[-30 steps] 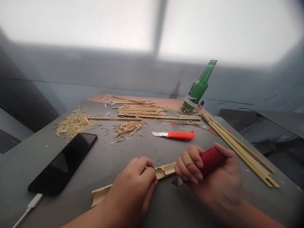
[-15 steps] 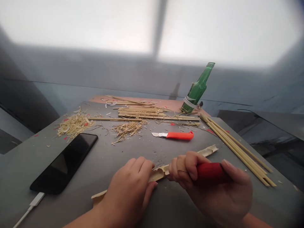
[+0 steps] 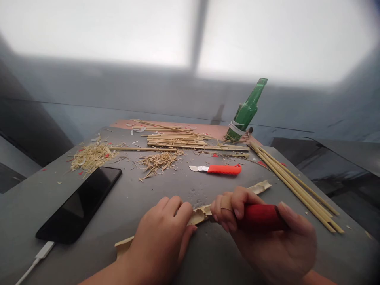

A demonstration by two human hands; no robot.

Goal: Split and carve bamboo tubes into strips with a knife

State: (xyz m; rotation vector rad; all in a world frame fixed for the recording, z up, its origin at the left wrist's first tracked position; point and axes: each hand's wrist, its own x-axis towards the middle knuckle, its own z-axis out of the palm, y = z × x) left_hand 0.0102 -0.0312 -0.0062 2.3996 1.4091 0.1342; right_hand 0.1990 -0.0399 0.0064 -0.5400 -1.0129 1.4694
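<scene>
Our left grip [image 3: 163, 233] is clamped over the split bamboo strip [image 3: 196, 217], which slants out from under it and behind our right grip [image 3: 276, 237], wrapped round a red-handled tool [image 3: 261, 217] whose working end is mostly hidden. Our forearms [image 3: 124, 271] are cut off below. Shavings [image 3: 160, 161] litter the grey counter [image 3: 175, 186] before a bright-topped wall [image 3: 133, 87].

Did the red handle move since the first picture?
Yes. The red handle in the right hand has moved lower in the picture, farther from the orange knife lying there.
</scene>
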